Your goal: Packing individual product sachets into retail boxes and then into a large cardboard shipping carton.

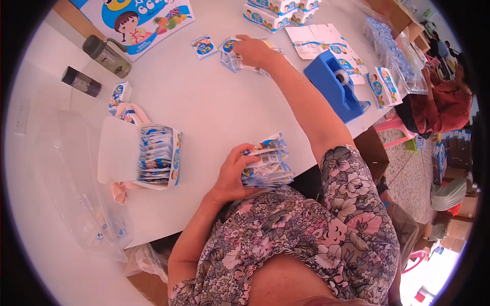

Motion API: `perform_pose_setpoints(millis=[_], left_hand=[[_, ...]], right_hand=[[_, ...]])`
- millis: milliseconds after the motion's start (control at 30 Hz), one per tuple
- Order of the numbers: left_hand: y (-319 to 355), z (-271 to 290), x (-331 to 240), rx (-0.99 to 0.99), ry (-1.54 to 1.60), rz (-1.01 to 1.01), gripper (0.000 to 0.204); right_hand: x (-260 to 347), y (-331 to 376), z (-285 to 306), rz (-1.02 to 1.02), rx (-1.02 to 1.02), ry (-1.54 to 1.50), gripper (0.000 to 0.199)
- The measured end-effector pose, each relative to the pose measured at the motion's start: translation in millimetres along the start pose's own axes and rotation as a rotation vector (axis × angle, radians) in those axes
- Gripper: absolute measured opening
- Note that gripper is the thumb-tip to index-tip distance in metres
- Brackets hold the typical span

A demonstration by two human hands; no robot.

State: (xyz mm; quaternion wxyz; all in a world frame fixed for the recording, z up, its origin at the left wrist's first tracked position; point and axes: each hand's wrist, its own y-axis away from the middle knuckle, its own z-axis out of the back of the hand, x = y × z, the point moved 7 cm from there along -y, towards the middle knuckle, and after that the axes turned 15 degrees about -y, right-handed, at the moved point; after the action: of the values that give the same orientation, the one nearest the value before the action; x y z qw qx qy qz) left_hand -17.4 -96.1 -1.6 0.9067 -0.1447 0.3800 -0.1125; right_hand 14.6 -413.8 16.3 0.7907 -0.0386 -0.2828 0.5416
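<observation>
My left hand is closed around a thick stack of small blue-and-white sachets, held upright near the table's front edge. At the far middle of the table, my right hand reaches over a loose group of similar sachets. Its fingers bend down onto them, and the palm hides part of the group. One single sachet lies just left of that hand. To the left of my left hand stands an open white carton, packed with a row of sachets, its lid folded out leftward.
A blue tape dispenser and a flattened carton lie at right. Closed cartons are stacked behind. Two dark-lidded bottles and a large printed box stand far left. A person in red sits beyond the right edge.
</observation>
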Motion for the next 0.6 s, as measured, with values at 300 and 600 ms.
perform_pose_setpoints(millis=[300, 600], left_hand=[[3.1, 2.3, 8.2, 0.004, 0.041, 0.038, 0.073], [2.2, 6.8, 4.6, -0.083, -0.127, 0.061, 0.072]], right_hand=[[42.1, 45.1, 13.3, -0.007, 0.151, -0.157, 0.037], [150.1, 161.2, 12.4, -0.566, 0.940, -0.755, 0.043]])
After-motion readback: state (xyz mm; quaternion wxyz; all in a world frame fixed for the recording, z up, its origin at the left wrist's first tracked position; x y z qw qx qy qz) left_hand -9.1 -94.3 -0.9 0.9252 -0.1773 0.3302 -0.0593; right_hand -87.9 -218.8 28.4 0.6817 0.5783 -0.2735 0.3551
